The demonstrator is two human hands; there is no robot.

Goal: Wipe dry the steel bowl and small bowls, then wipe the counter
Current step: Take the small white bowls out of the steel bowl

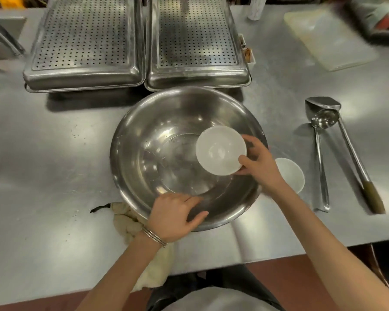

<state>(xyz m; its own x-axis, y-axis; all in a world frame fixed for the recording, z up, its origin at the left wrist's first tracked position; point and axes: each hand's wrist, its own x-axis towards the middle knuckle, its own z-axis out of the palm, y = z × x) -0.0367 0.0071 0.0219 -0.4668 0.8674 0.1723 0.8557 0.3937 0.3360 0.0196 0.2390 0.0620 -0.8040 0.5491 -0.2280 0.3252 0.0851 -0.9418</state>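
Steel bowl — left hand grips its rim, right hand holds a small bowl over it.

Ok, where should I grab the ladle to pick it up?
Take the ladle by its long handle, near the end closest to you, reaching in from the front edge of the counter. It lies flat with the handle pointing toward you, while its cup sits far back against the blade of the spatula.

Reddish-brown floor, two perforated steel covers under soft glare.
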